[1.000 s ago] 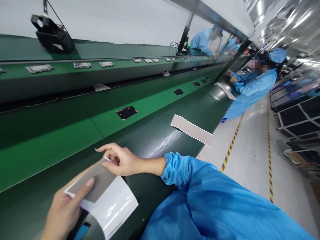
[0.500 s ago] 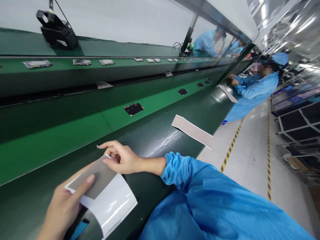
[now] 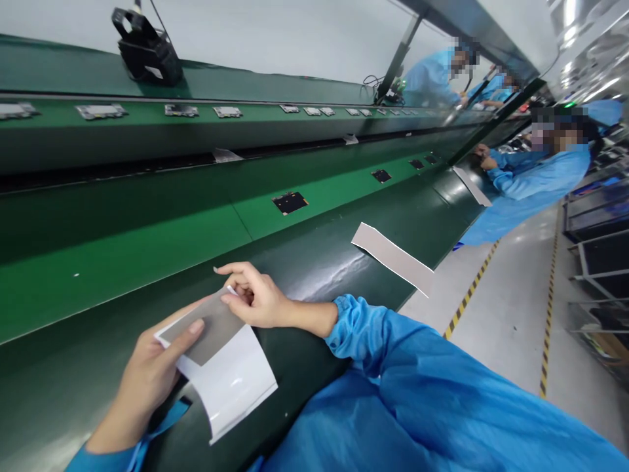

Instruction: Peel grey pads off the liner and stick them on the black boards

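My left hand (image 3: 147,373) grips a white backing sheet (image 3: 236,387) that carries a grey film patch (image 3: 209,331), thumb pressed on the grey patch. My right hand (image 3: 255,298) pinches the far corner of the grey patch between thumb and fingers. Both hands rest over the dark green bench edge (image 3: 314,275). My blue sleeve (image 3: 417,393) fills the lower right.
A light green conveyor belt (image 3: 147,242) carries dark boards, the nearest board (image 3: 289,202) just beyond my hands. A grey-white strip (image 3: 393,257) lies on the bench to the right. Co-workers in blue coats (image 3: 531,183) stand further along. A black device (image 3: 145,49) hangs above.
The view has shifted so everything sits further right and up. The dark board on the belt has travelled to the right. My hands keep the same hold on the sheet.
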The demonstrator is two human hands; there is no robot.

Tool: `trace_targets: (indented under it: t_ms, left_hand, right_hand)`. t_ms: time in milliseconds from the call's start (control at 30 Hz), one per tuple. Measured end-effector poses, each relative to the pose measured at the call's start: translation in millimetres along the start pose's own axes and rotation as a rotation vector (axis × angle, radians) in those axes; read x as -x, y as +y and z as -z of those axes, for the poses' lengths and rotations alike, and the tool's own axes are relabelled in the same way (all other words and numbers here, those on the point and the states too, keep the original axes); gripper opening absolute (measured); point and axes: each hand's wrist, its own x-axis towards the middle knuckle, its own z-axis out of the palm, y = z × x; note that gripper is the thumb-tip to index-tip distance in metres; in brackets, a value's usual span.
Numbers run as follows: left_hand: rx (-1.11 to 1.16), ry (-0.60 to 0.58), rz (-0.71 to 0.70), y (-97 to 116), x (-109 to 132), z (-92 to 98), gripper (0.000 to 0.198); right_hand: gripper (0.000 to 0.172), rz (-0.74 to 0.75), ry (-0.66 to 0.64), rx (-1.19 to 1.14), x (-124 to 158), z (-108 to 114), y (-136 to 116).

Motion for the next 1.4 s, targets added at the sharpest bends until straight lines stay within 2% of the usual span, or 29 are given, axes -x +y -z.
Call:
trace_targets:
  t_ms: [133, 333, 500, 633, 767, 867, 967, 1167, 1233, 1300, 1400]
  left_hand:
    - [0.021, -0.03, -0.055, 0.8, 2.1, -5.9, 0.06]
    - [0.024, -0.085, -0.14, 0.1, 4.4, -11.1, 0.057]
    - [-0.145, -0.006, -0.27, 13.8, 12.9, -17.3, 0.049]
    - [-0.192, 0.065, -0.251, 22.9, 17.6, -13.1, 0.051]
    - [-0.228, -0.008, -0.19, 25.2, 15.9, -6.1, 0.056]
    - [-0.244, 0.039, -0.235, 24.5, 13.7, -5.4, 0.057]
    - [-0.262, 0.096, -0.277, 24.4, 12.7, -6.7, 0.047]
    - [-0.257, 0.062, -0.242, 27.2, 10.5, -3.6, 0.046]
    - [-0.235, 0.039, -0.215, 27.2, 9.2, -1.4, 0.047]
    - [-0.216, 0.025, -0.192, 26.8, 8.1, 0.3, 0.047]
    - [-0.201, 0.023, -0.195, 27.0, 7.2, 1.6, 0.044]
  right_hand:
    - [0.058, 0.06, 0.042, -0.043, 4.0, -1.1, 2.3]
    - [0.055, 0.034, 0.052, -0.099, 9.9, -0.4, 1.4]
    - [0.056, 0.054, 0.017, -0.128, 13.8, 1.9, 2.3]
    - [0.055, 0.053, -0.039, -0.163, 15.8, 3.3, 0.1]
    - [0.061, 0.007, -0.078, -0.192, 14.0, 2.9, -2.0]
    - [0.058, -0.021, -0.063, -0.207, 12.2, 1.2, -1.5]
    - [0.057, -0.006, -0.044, -0.208, 12.3, -0.2, -0.9]
    - [0.057, 0.062, -0.019, -0.098, 10.8, 6.6, -2.7]
    - [0.056, 0.088, 0.056, -0.087, 6.8, 11.9, -11.7]
    - [0.055, 0.09, 0.12, -0.105, 3.3, 15.9, -31.2]
    - [0.042, 0.06, 0.042, -0.192, 5.6, 13.9, -80.1]
